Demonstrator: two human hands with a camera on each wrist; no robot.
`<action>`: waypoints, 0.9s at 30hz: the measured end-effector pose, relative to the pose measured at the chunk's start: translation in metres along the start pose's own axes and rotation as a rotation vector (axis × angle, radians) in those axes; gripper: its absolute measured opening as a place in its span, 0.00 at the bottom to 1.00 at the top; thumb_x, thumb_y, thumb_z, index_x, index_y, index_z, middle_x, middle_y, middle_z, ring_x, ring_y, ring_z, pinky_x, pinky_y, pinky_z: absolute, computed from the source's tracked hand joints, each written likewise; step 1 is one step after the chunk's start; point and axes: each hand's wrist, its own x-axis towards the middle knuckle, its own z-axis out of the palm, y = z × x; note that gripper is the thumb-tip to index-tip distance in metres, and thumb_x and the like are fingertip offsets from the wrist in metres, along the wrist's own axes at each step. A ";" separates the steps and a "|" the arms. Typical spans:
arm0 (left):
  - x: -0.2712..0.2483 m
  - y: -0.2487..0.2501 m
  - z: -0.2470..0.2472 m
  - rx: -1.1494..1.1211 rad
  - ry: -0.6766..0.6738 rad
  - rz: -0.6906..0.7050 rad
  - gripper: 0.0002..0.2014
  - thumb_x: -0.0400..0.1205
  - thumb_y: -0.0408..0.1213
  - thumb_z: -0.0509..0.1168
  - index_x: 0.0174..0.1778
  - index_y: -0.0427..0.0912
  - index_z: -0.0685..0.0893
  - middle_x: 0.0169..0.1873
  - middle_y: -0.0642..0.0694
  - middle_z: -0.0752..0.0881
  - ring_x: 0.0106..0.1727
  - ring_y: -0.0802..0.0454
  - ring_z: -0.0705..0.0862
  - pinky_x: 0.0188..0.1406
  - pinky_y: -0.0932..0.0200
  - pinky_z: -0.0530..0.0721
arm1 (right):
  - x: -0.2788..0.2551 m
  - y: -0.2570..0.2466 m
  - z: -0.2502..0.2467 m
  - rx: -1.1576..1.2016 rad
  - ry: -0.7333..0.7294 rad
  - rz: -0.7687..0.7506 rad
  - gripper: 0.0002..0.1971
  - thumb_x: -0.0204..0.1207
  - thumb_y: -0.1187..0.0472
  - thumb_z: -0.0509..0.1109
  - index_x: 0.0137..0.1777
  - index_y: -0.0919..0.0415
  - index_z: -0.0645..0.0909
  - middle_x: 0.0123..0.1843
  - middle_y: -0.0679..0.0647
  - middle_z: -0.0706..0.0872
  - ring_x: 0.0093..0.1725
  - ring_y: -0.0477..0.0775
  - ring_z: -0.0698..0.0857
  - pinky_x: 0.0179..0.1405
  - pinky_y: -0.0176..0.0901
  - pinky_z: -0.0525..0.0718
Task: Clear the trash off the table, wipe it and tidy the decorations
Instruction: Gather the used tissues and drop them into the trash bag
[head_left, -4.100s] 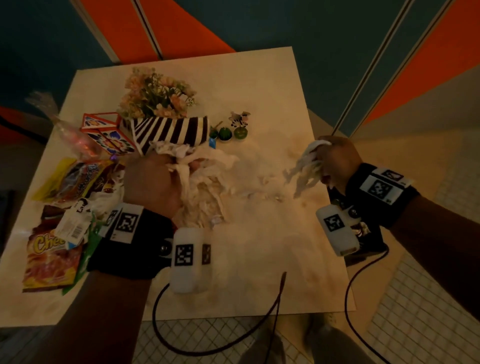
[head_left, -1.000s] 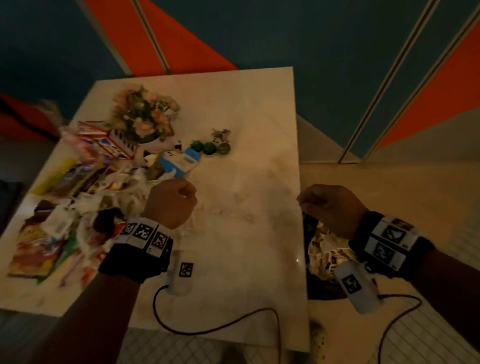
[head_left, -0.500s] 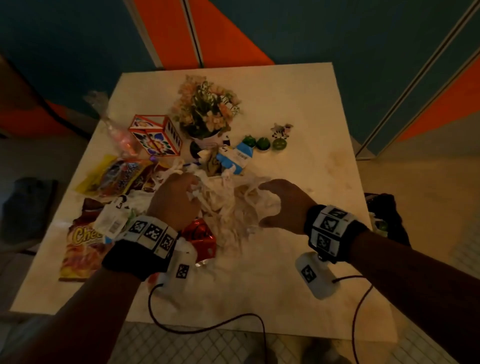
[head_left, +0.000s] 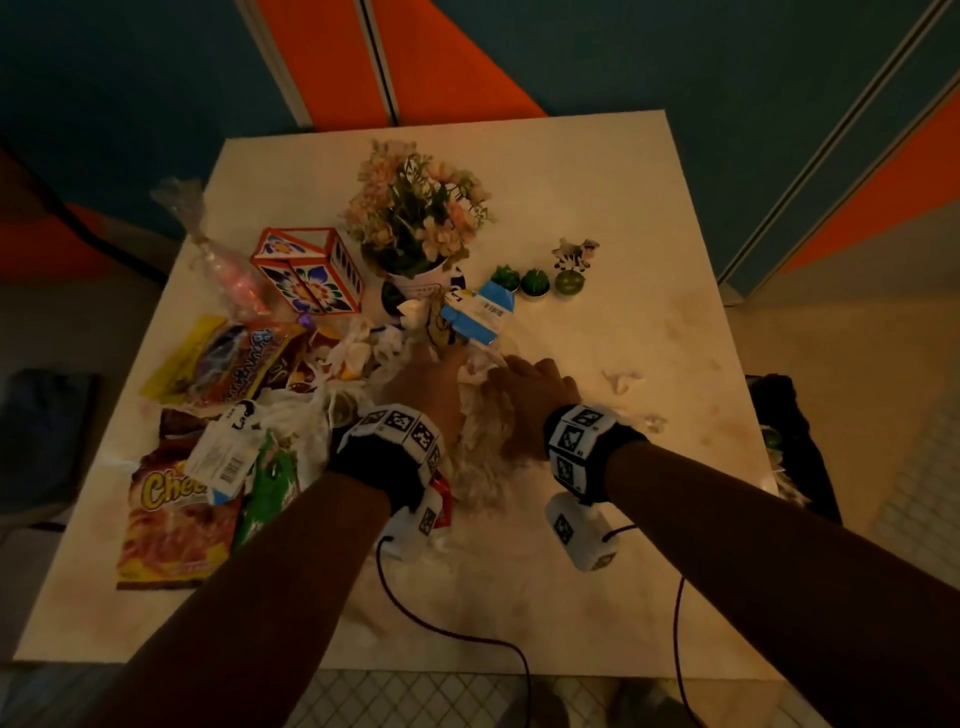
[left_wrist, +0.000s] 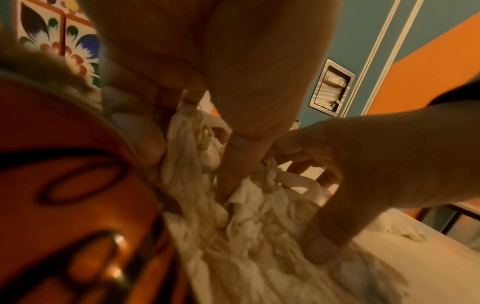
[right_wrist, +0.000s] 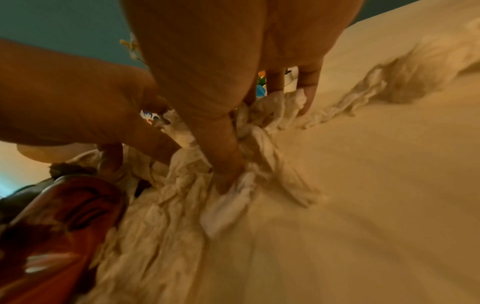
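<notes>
While the surface (head_left: 597, 171) carries clutter across its left half, I note both hands working the crumpled tissue pile (head_left: 480, 441) near its centre. My left hand (head_left: 428, 384) has fingers curled into the tissue; my right hand (head_left: 530, 387) digs in likewise, thumb clamping folds. Snack wrappers (head_left: 171, 525) lie left of the pile, the flower vase (head_left: 415, 223) just behind it. Risk, in my judgement: loose shreds (head_left: 621, 382) stay behind, or a lift snags the blue carton (head_left: 478, 309).

Both hands, left hand (head_left: 431, 384) and right hand (head_left: 530, 395), dig side by side into crumpled white tissue (head_left: 483, 447) mid-surface (head_left: 597, 597); snack wrappers (head_left: 176, 519) lie left, flower pot (head_left: 415, 218) far.
</notes>
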 end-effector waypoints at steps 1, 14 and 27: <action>0.002 0.001 0.001 -0.032 0.009 -0.005 0.33 0.79 0.43 0.66 0.78 0.58 0.58 0.76 0.40 0.64 0.71 0.35 0.74 0.64 0.40 0.77 | 0.002 -0.001 -0.001 0.033 0.011 0.000 0.49 0.65 0.51 0.80 0.81 0.52 0.55 0.81 0.56 0.60 0.76 0.67 0.63 0.71 0.63 0.70; 0.002 -0.020 -0.008 -0.226 0.077 0.058 0.13 0.78 0.43 0.66 0.58 0.49 0.77 0.50 0.44 0.84 0.53 0.40 0.83 0.45 0.54 0.77 | 0.005 0.015 -0.009 0.395 0.086 0.107 0.20 0.73 0.62 0.73 0.62 0.57 0.72 0.61 0.61 0.81 0.56 0.62 0.82 0.47 0.46 0.77; -0.035 -0.050 -0.074 -0.947 0.114 0.164 0.12 0.73 0.40 0.76 0.46 0.46 0.80 0.38 0.42 0.86 0.25 0.48 0.84 0.21 0.56 0.83 | -0.053 0.042 -0.081 0.863 0.435 0.013 0.21 0.56 0.78 0.79 0.29 0.53 0.74 0.78 0.56 0.65 0.78 0.53 0.65 0.64 0.42 0.68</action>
